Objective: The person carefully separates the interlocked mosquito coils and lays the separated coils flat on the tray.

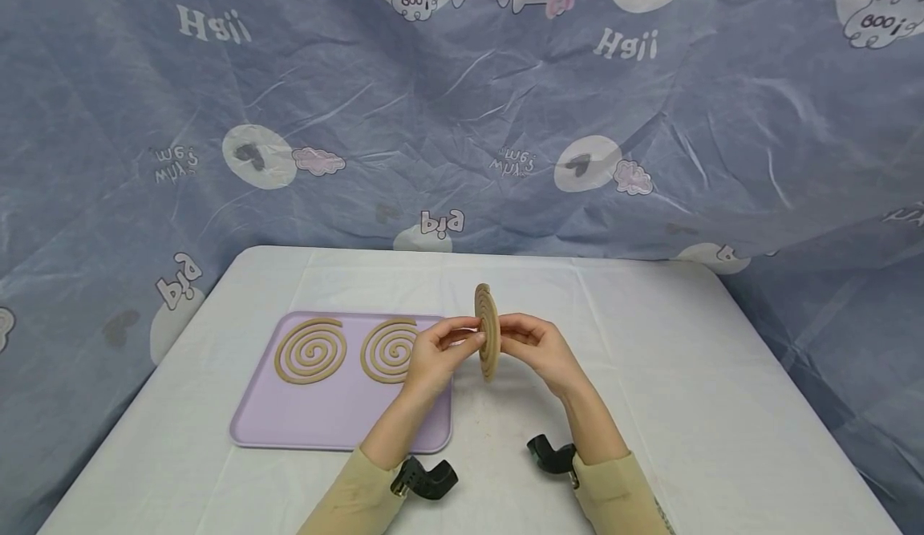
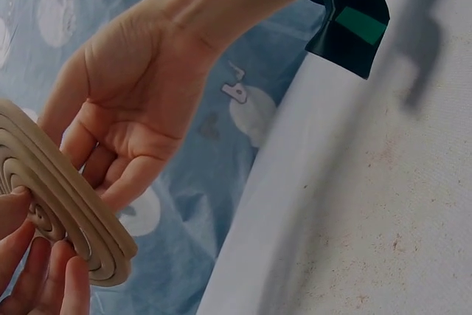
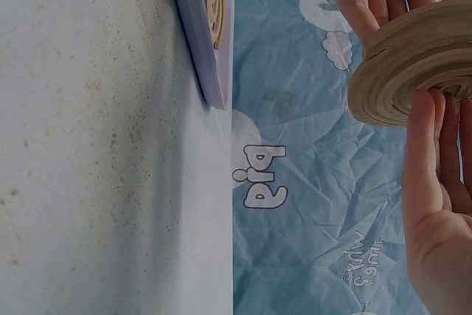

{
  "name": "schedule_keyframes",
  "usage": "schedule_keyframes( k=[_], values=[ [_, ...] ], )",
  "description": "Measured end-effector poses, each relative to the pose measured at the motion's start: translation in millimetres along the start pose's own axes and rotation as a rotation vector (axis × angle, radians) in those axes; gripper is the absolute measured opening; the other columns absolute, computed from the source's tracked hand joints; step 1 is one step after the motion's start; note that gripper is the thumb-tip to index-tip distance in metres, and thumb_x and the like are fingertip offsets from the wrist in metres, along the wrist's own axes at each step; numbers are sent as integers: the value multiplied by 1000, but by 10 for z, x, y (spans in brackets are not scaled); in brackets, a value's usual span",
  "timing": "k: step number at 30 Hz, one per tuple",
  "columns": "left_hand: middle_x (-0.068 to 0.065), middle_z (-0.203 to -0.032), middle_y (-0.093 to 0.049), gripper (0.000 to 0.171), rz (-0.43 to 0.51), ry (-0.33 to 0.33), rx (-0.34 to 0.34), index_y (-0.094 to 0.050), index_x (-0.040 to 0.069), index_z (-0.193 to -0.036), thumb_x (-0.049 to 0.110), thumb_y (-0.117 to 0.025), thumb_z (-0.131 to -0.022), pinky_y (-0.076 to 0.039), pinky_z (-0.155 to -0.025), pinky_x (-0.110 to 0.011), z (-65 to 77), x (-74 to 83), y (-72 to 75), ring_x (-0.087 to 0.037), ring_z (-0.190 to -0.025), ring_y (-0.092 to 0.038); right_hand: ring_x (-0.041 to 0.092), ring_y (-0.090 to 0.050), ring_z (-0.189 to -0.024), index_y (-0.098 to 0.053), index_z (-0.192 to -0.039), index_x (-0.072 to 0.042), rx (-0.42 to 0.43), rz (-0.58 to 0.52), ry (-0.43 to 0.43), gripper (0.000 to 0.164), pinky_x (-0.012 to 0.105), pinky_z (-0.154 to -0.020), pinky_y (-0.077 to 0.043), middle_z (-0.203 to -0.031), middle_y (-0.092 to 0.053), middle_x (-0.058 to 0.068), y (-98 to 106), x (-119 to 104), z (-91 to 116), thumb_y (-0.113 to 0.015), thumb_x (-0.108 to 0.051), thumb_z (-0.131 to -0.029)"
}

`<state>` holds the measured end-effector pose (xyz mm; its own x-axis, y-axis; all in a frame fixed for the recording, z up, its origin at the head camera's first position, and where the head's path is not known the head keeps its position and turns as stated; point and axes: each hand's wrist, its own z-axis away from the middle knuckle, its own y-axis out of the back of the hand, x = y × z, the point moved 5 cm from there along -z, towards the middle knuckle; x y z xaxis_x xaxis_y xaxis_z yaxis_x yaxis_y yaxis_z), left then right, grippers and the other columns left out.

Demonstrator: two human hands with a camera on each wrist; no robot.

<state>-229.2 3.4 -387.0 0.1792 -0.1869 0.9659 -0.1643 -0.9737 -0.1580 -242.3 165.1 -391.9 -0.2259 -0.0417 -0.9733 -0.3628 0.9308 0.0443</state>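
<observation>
Between both hands, a tan mosquito coil (image 1: pixel 489 330) stands on edge above the table, its rings packed closely together. My left hand (image 1: pixel 433 356) pinches it from the left, fingertips near the spiral's centre. From the other side, my right hand (image 1: pixel 540 350) holds it with thumb and fingers. In the left wrist view the coil (image 2: pixel 70 189) looks thick, with layered edges. Two more coils, a left one (image 1: pixel 312 350) and a right one (image 1: pixel 396 350), lie flat with open gaps between their rings; my left hand partly covers the right one.
A lilac tray (image 1: pixel 325 427) under the two flat coils sits left of centre on the white-covered table (image 1: pixel 686 407). Brownish specks dot the cloth (image 3: pixel 81 108) in the right wrist view. A blue printed curtain (image 1: pixel 433 102) hangs behind. Black camera mounts (image 1: pixel 429 480) are worn on both wrists.
</observation>
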Motion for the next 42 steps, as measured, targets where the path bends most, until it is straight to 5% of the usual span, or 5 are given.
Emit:
schedule_keyframes(
  k=[11,23,34,42],
  values=[
    [-25,-111,-60,25,-74,-132,-7,-63,-13,-106,-5,-67,-83,-52,-81,-32,29,139,-41,-38,-99,-59,16,-61,-102,-56,-116,9,9,-65,1,32,29,-86,-50,-106,-65,1,7,36,0,-64,-4,-88],
    [-25,-104,-62,19,-109,-236,-5,-64,-13,-102,-7,-64,-84,-52,-75,-27,60,182,-70,-24,-94,-59,15,-61,-97,-64,-107,-10,-7,-129,11,22,28,-84,-51,-102,-66,3,20,56,-22,-62,0,-88],
    [-22,-95,-63,20,16,-105,28,-64,-12,-99,-9,-69,-80,-52,-69,-20,-68,-123,12,-11,-84,-60,15,-62,-94,-66,-107,-14,-68,-101,43,21,27,-82,-51,-101,-66,2,-8,44,-7,-63,-4,-89],
    [-19,-91,-64,20,25,-104,26,-65,-10,-96,-6,-72,-77,-54,-70,-25,-84,-166,39,-13,-83,-61,15,-61,-96,-65,-109,-13,-115,-81,44,21,28,-82,-51,-103,-64,2,-14,43,-6,-61,-5,-90]
  ],
)
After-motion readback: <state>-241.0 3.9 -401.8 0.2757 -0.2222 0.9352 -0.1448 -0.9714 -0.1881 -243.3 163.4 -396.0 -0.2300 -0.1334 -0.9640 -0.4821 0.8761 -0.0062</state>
